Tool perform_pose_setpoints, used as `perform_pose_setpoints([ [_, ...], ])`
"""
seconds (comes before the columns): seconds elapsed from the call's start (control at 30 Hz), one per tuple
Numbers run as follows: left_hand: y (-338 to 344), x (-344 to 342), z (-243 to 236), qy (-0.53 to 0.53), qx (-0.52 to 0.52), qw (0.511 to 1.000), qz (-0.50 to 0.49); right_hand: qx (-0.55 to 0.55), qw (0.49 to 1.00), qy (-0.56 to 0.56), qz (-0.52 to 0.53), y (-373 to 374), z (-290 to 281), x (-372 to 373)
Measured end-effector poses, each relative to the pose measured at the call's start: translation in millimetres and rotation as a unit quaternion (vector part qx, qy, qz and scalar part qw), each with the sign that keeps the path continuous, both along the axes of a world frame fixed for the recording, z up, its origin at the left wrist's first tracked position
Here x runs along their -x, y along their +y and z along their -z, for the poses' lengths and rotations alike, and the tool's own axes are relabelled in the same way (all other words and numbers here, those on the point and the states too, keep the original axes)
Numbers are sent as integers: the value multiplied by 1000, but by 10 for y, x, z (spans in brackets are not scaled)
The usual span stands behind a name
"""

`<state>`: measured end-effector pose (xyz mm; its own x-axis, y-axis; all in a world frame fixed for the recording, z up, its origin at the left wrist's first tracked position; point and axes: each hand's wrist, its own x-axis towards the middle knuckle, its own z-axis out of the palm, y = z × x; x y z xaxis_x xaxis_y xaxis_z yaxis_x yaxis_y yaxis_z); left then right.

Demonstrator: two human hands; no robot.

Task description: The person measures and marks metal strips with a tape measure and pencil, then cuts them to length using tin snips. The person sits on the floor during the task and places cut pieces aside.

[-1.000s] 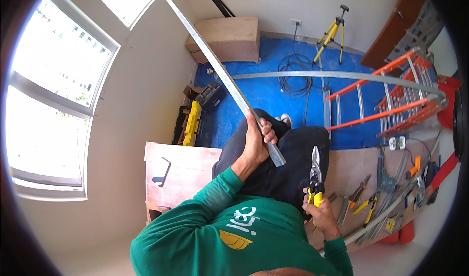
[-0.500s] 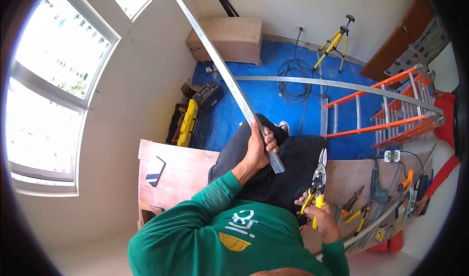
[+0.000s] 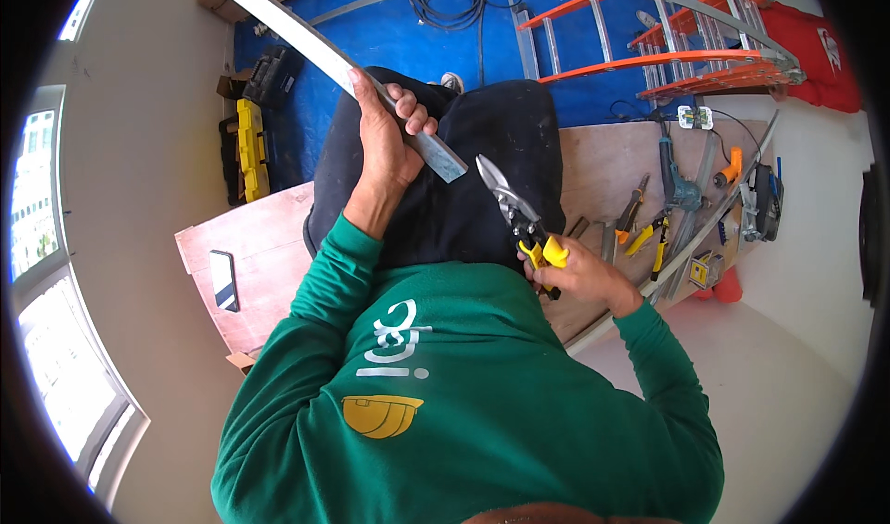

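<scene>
A long metal channel (image 3: 311,47) slants from the upper left down to my lap, its end lying over my dark trousers. My left hand (image 3: 387,135) is wrapped round it close to that end. In my right hand (image 3: 584,278) is a pair of tin snips (image 3: 505,195) with yellow grips, its blades pointing up and left, a short gap from the channel's end. The jaws look closed or nearly so. Part of the lower grip is hidden by my fingers.
I sit on a wooden bench (image 3: 250,237) holding a phone (image 3: 223,280). Right lie a teal power tool (image 3: 681,186), yellow-handled snips (image 3: 660,251) and a tape measure (image 3: 706,269). An orange ladder (image 3: 640,61) and a person in a red shirt (image 3: 816,56) are beyond. A yellow case (image 3: 251,149) stands left.
My view has tipped down and turned. The snips have come nearer the channel's end, with their blades now leaning left towards it. My left hand keeps its hold.
</scene>
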<state>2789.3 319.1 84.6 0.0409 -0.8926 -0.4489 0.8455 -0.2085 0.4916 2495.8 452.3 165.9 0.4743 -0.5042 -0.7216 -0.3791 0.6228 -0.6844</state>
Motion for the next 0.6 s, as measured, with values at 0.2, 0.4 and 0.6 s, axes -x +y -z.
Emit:
perform_pose_setpoints([
  [0.2, -6, -18, -4, -10, 1, 1000, 0, 16, 996, 19, -82, 16, -38, 88],
  [0.4, 18, -27, -35, -7, 1, 1000, 1, 60, 986, 73, -137, 67, 7, 89],
  [0.6, 30, -35, -64, 1, 13, 1000, 5, 61, 990, 65, -106, 55, -10, 36],
])
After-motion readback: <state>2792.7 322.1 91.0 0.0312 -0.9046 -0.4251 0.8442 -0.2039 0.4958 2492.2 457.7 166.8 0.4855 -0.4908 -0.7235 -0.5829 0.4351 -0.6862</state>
